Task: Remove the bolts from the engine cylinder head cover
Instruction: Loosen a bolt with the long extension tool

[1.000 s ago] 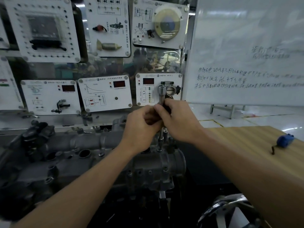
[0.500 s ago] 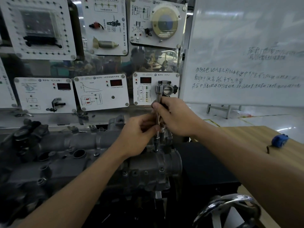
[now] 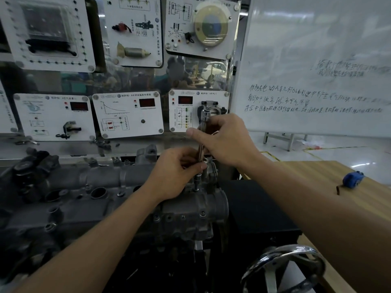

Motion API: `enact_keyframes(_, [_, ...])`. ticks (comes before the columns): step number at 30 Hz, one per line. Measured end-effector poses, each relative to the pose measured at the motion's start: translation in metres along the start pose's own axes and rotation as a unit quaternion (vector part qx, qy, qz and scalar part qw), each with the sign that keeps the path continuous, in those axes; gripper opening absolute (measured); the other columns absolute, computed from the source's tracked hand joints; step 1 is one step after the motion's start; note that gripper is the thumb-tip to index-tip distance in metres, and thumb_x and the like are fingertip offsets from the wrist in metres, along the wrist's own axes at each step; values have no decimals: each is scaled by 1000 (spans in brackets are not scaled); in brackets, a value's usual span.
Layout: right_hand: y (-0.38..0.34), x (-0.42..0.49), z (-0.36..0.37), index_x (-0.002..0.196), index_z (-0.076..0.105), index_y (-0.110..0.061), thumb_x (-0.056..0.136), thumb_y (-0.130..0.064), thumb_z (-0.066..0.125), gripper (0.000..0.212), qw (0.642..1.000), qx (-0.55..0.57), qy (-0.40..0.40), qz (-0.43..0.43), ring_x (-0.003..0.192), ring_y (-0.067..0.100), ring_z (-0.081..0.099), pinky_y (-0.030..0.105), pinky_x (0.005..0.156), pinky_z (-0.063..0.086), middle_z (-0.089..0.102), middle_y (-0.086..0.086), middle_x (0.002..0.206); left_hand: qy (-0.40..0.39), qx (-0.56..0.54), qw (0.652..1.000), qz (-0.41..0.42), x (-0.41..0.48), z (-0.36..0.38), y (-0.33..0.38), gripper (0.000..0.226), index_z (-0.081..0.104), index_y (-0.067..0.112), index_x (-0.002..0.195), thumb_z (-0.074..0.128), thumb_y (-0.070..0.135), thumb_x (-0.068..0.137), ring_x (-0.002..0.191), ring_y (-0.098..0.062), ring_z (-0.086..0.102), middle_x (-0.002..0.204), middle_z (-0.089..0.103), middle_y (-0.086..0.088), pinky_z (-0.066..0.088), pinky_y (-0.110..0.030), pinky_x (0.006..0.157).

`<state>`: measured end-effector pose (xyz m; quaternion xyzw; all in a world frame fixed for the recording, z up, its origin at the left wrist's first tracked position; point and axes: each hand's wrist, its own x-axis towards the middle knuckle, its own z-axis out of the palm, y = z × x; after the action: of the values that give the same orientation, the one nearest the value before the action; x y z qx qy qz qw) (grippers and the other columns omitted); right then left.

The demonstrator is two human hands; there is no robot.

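The grey cylinder head cover [image 3: 110, 182] lies across the left and middle of the view on the engine. A slim chrome socket driver [image 3: 201, 144] stands upright over the cover's right end, its socket tip [image 3: 197, 182] on a bolt there. My right hand [image 3: 224, 140] grips the upper shaft just under the tool's head. My left hand [image 3: 175, 172] pinches the lower shaft close to the socket. The bolt itself is hidden under the socket.
Behind the engine stands a panel of white training boards [image 3: 127, 115] and a whiteboard [image 3: 317, 66] at right. A wooden table [image 3: 313, 178] carries a blue tape measure [image 3: 352, 179]. A chrome handwheel [image 3: 283, 265] sits low right.
My right hand has slid up the driver's shaft and my left hand has dropped lower toward the socket. The hands, formerly clasped together, are now apart along the tool.
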<state>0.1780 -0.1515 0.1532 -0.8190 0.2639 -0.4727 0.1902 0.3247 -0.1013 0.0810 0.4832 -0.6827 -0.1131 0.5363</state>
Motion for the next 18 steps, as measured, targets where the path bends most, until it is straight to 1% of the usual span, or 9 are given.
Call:
enact_keyframes(2, [-1,0,-1,61,67,-10,77,-41,82,39,999,4,31,16,48,18,61,31,49,52,65,3,53,21,17,1000,-3,1,1,-1,24,65,38,79,81,20,80,72,1,69,77,72,20,52,-11,69])
enact_keyframes(4, [-1,0,0,57,65,-15,73,-40,85,36,999,2,42,19,50,15,64,29,48,53,65,1,52,34,28,999,-9,1,3,-2,23,62,30,75,84,22,76,65,-3,66,72,70,14,53,-16,64])
enact_keyframes(7, [-2,0,4,62,69,-18,75,-32,86,25,999,34,18,18,53,14,67,28,52,56,66,-2,54,55,48,997,-13,2,1,-1,30,57,21,74,86,28,73,56,-2,56,66,64,12,47,-16,55])
enact_keyframes(9, [-2,1,6,70,72,-13,84,-27,78,21,999,42,-26,16,56,19,68,34,53,57,69,2,59,38,25,999,-13,2,-2,0,23,61,19,87,80,30,80,62,1,57,70,64,16,49,-18,61])
enact_keyframes(11, [-1,3,4,78,72,-10,92,-24,68,21,997,25,-78,15,55,16,65,31,53,53,70,6,66,-16,-42,999,-9,3,-4,2,22,63,19,113,66,26,93,92,-3,67,96,71,14,54,-29,83])
enact_keyframes(12, [-1,5,3,82,72,-7,95,-22,63,22,995,16,-101,13,56,15,63,30,54,52,71,10,71,-36,-65,997,-6,2,-5,2,27,61,18,123,60,23,96,107,-10,67,110,72,8,52,-34,93])
enact_keyframes(13, [-1,6,0,86,71,-4,98,-20,59,23,992,15,-122,16,56,14,61,30,55,50,72,14,77,-48,-79,996,-2,2,-5,3,29,60,17,126,56,19,97,113,-16,65,117,71,2,50,-37,99])
enact_keyframes(16, [-4,7,-11,91,69,-5,99,-21,56,23,984,23,-173,28,54,4,59,27,55,48,73,15,85,-41,-73,996,0,2,-3,1,21,68,15,114,56,10,98,100,-20,71,105,76,-2,54,-40,95])
enact_keyframes(18, [-8,8,-16,87,70,-6,93,-36,65,31,989,-15,-147,18,57,10,63,32,56,54,73,12,79,-3,-57,998,-13,3,-1,2,18,71,25,103,66,12,92,88,-14,73,92,77,4,57,-34,86])
